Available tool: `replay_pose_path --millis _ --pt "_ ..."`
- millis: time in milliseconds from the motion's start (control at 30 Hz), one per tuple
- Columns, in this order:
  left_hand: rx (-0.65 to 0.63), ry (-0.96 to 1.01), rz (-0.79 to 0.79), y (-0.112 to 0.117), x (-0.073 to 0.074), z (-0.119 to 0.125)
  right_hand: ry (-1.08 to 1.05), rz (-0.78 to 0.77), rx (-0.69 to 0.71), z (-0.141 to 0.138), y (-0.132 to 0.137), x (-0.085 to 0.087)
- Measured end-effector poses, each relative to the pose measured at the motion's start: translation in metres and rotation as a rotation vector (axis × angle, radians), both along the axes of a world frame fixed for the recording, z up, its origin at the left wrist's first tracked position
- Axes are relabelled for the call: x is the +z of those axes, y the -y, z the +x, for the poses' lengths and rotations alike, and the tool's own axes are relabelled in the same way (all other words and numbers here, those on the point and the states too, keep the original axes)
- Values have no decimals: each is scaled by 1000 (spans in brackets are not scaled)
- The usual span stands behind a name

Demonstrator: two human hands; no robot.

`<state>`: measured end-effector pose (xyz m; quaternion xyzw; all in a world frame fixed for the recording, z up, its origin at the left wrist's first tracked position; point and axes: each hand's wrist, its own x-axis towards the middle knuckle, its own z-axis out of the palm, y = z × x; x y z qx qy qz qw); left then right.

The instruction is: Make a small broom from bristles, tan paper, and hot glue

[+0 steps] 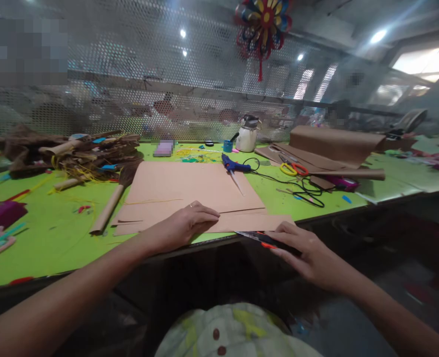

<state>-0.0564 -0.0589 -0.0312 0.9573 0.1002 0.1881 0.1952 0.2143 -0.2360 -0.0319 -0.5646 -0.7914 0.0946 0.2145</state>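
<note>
Sheets of brown kraft paper [182, 183] lie stacked near the table's front edge. My left hand [191, 223] rests on the front part of the stack, fingers stretched forward and pressing the paper down. In my right hand [303, 248] is a pair of scissors [266, 243] with black and red-orange handles, its blades pointing left just under the front edge of the paper. The fingertips of that hand also touch the right end of a narrow paper strip [258, 223]. A blue glue gun [236, 164] lies on the stack's far right corner.
Left of the stack are a rolled paper tube with a dark brown end [109, 210] and a heap of crumpled brown paper [89, 153]. Behind stand a white jug [246, 136] and a blue tape roll [227, 145]. Yellow- and orange-handled scissors [293, 169], black cable [308, 191] and more kraft paper [331, 144] lie right.
</note>
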Motion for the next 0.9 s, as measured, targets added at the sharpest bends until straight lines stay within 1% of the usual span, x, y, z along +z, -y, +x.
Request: replay_pose_path --millis 167,300,367,500,567,900 --pt "33 47 22 1 -3 -1 36 -10 -19 9 7 4" --pt "77 50 99 2 -4 -2 23 -25 40 11 5 3" --pt "84 26 93 2 -4 -2 5 -9 53 8 2 1" --pt "81 -13 -2 0 -4 -2 -17 9 54 0 -3 -1" --pt "85 -21 -26 -1 -4 -2 -29 6 65 -5 -5 0" --pt "95 -24 -41 -1 -4 -2 -57 -12 79 -31 -14 4"
